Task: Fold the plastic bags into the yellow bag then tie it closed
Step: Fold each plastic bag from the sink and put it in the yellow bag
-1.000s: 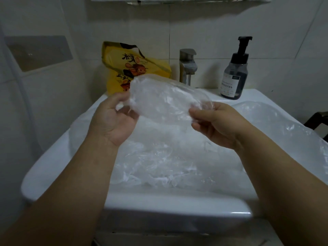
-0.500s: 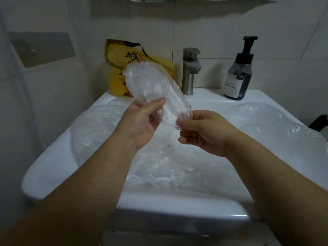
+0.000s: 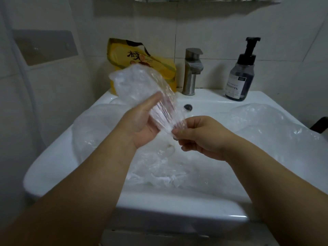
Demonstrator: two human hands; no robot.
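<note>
One clear bag [image 3: 140,84], crinkled, lower end pleated.

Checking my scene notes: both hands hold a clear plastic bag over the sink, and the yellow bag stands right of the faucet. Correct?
Not quite. The head view shows the yellow bag standing left of the faucet, not right. The left hand and right hand do hold the clear plastic bag over the sink.
</note>
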